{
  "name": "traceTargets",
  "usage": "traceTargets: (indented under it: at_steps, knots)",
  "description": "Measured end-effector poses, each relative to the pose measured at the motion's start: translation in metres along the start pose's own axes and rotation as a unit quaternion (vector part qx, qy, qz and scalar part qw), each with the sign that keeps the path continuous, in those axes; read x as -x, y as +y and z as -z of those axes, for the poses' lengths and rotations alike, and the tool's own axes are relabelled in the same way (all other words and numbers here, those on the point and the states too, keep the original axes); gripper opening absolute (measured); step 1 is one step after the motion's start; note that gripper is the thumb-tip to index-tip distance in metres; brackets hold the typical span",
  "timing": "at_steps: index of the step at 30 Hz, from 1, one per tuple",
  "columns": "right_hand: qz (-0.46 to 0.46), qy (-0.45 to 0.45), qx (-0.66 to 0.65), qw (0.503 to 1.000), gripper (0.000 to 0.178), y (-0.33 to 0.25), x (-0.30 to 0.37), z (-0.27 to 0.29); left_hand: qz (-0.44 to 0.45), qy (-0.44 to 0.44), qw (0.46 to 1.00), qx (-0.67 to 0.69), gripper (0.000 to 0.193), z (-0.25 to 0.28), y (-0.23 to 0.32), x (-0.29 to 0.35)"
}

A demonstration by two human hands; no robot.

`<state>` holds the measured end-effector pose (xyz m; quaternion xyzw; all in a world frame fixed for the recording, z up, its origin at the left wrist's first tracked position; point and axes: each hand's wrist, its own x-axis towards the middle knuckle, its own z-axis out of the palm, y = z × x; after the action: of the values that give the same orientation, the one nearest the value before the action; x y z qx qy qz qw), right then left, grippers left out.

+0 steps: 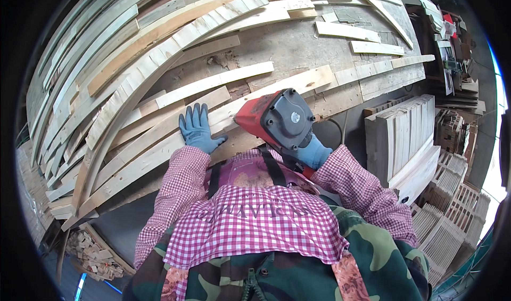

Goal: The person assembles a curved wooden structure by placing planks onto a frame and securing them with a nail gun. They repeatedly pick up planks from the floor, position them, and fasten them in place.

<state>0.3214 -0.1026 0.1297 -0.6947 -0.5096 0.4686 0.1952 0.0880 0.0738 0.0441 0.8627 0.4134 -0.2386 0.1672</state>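
My right hand (314, 153), in a blue-grey work glove, is wrapped round the handle of a red and black nail gun (259, 114). The gun's nose points left and meets a long pale wooden board (306, 81) close to the near edge of the workbench. Whether the nose presses on the wood or hovers just over it, I cannot tell. To its left, my gloved left hand (197, 130) lies flat on the boards with its fingers stretched out, holding nothing. Another narrow strip (218, 81) lies farther back.
Many loose wooden strips (114, 58) cover the left of the worn workbench (314, 48). Shorter slats (348, 32) lie at the back. Stacked planks (399, 141) and slatted wooden panels (444, 232) stand on the right. A crate of offcuts (96, 253) sits at lower left.
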Motion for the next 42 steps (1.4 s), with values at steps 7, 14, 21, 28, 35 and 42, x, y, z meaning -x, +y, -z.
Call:
traceTargets:
  at_steps: [7, 14, 21, 28, 35, 42]
  knots:
    - [-0.262, 0.078, -0.296, 0.915, 0.038, 0.035, 0.054, 0.079, 0.000, 0.040, 0.999, 0.002, 0.120, -0.007, -0.002, 0.001]
    - [-0.345, 0.061, -0.283, 0.893, 0.012, 0.066, 0.040, 0.143, 0.016, 0.030, 0.999, 0.000, 0.115, -0.006, 0.000, -0.003]
    - [-0.281, 0.109, -0.246, 0.921, 0.017, 0.053, 0.056, 0.151, 0.029, 0.031, 0.999, 0.002, 0.114, -0.001, 0.004, -0.001]
    - [-0.242, 0.073, -0.258, 0.933, 0.026, 0.073, 0.042, 0.177, 0.022, 0.057, 0.998, -0.008, 0.113, -0.009, 0.000, 0.001]
    - [-0.307, 0.158, 0.015, 0.938, 0.033, 0.067, -0.018, 0.258, 0.026, 0.088, 0.996, 0.013, 0.109, -0.012, -0.001, -0.001]
    - [-0.203, 0.206, 0.384, 0.877, 0.071, 0.173, -0.097, 0.325, 0.040, 0.130, 0.990, 0.040, 0.092, -0.011, 0.008, -0.006]
